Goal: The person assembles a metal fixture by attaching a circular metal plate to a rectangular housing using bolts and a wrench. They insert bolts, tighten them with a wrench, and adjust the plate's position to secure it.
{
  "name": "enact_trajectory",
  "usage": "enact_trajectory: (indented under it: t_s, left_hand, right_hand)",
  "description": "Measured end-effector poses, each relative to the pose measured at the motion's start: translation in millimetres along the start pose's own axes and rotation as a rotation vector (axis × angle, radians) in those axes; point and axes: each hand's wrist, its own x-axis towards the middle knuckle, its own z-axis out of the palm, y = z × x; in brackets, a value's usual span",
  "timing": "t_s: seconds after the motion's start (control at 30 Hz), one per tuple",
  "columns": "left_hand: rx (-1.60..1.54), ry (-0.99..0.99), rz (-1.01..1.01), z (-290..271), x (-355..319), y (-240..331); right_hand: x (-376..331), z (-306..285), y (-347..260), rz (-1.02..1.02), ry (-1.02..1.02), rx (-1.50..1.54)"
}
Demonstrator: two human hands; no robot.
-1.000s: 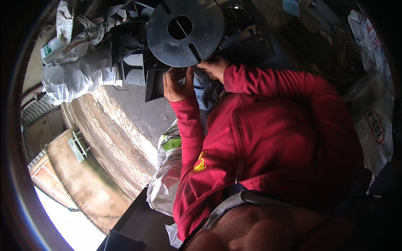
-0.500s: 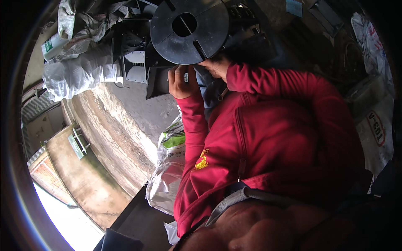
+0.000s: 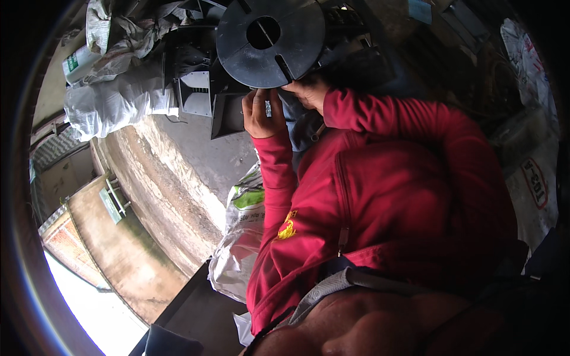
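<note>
A black round disc [image 3: 270, 41] with a centre hole and slots stands tilted over dark machine parts [image 3: 199, 89] at the top of the view. My right hand [image 3: 307, 92], in a red sleeve, grips the disc's lower rim. My left hand [image 3: 260, 114] is curled just below the rim, right beside the right hand. Its fingers pinch a small pale piece [image 3: 268, 108]; I cannot tell what it is. The disc's underside is hidden.
Grey and white sacks [image 3: 113, 98] lie heaped at the upper left. A white and green bag [image 3: 243, 237] sits by my left elbow on the concrete floor [image 3: 184, 172]. More printed sacks [image 3: 534, 178] lie at the right. A dark box edge [image 3: 196, 308] is below.
My left hand has crept a little toward my right hand under the disc's rim. The disc and both hands sit slightly further right in the picture.
</note>
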Motion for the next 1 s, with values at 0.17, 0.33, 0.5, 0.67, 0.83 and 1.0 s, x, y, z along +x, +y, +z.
enact_trajectory:
  t_s: [0.17, 0.33, 0.5, 0.67, 0.83, 1.0]
  left_hand:
    - [-0.007, 0.010, -0.101, 1, -7, 1]
    - [0.141, -0.022, 0.070, -3, 5, 1]
    - [0.083, -0.061, -0.119, -5, 5, 6]
    - [0.181, -0.096, 0.120, -7, 7, -3]
    - [-0.004, -0.014, -0.044, -6, 9, 12]
    - [0.125, -0.113, -0.010, -7, 5, 0]
  right_hand:
    - [-5, 8, -6, 0.027, 0.050, -0.053]
    - [2, -1, 3, -0.029, 0.044, -0.070]
    - [-1, 2, 3, -0.074, 0.034, -0.029]
    - [2, -4, 6, -0.055, 0.058, -0.089]
    - [2, -1, 5, -0.136, 0.042, -0.049]
    - [-4, 3, 0, -0.078, 0.051, -0.025]
